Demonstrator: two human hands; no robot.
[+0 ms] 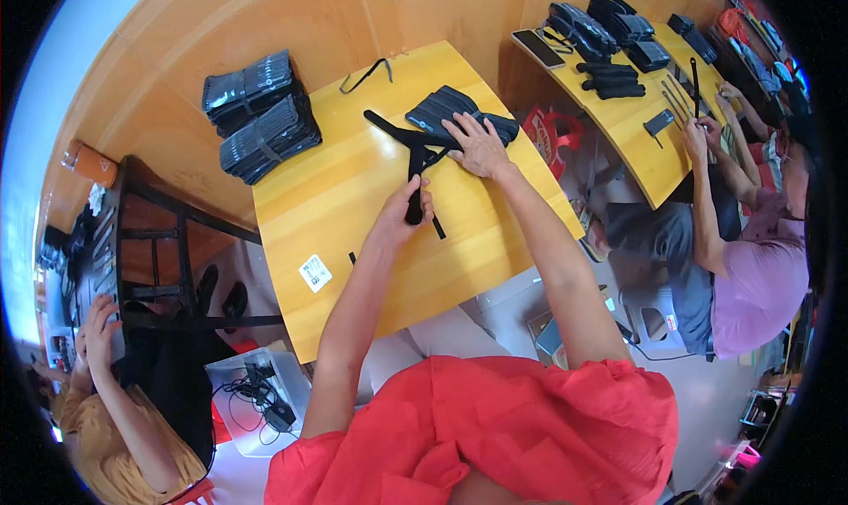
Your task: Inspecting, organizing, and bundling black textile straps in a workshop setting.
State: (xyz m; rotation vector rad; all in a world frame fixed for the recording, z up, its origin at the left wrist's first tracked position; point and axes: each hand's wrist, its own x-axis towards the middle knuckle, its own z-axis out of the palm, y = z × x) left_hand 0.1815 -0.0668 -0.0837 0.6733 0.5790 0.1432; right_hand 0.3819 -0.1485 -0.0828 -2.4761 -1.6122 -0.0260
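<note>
At the far left, a co-worker in a mustard top (132, 452) sits with both hands raised, beside a clear bin (294, 383) of black cables (256, 390). Two stacks of black bundles (269, 139) lie at the left edge of the yellow bench (305, 209), with a white label (314, 274) nearer the wearer. A thin black strap (366, 76) lies at the far side. The left hand (405, 210) has its fingers closed round the near arm of a black Y-shaped piece (412, 139), which lies around the bench's middle; a short black strip (439, 228) is just beside that hand. The right hand (482, 148) is palm down, fingers extended, over the piece's right end and a flat black bundle (439, 108); I cannot tell whether it pinches anything. Farther right, a second bench (632, 143) carries a phone (537, 48) and black rolls (609, 79), and a co-worker in a pink top (764, 284) holds a long black strip (695, 81)
</note>
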